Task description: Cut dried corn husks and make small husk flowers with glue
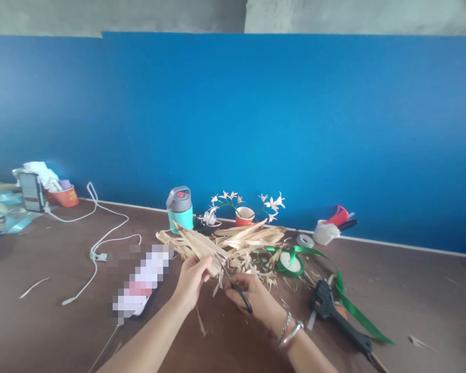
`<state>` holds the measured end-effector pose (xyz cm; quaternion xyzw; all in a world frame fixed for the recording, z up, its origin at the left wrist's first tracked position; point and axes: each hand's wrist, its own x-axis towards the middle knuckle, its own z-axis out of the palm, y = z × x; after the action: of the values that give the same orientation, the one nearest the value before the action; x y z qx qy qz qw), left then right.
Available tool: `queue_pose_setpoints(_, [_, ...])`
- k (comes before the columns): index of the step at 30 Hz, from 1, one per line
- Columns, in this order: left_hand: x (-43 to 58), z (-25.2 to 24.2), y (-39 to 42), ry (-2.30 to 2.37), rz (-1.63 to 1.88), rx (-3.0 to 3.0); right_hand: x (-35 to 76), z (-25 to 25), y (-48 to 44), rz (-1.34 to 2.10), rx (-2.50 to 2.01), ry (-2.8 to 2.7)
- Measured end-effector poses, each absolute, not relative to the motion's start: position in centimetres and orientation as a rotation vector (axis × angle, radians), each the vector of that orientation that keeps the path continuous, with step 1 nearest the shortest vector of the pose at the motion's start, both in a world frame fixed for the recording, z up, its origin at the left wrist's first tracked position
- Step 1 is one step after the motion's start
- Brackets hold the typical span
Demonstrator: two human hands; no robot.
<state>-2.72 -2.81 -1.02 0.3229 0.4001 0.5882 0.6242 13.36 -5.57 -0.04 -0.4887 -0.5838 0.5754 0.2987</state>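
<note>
My left hand (192, 278) pinches a pale dried husk strip (202, 247) lifted off the brown table (62, 331). My right hand (252, 298), with bracelets at the wrist, grips black-handled scissors (233, 282) whose blades point up-left at the strip's lower end. A pile of dried husk strips (236, 242) lies just behind both hands.
A green ribbon roll (291, 261) and a black glue gun (332, 313) lie to the right. Behind the pile stand a teal bottle (179, 209) and a red cup with small husk flowers (244, 213). White cables (101, 241) and a phone (31, 191) are at the left. A blue wall runs along the back.
</note>
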Motion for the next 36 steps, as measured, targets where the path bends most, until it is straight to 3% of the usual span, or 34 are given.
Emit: queue_pose_setpoints(36, [-4.7, 0.2, -1.8, 1.158, 1.103, 1.053, 15.0, -0.7, -5.0, 1.382, -1.406, -1.818])
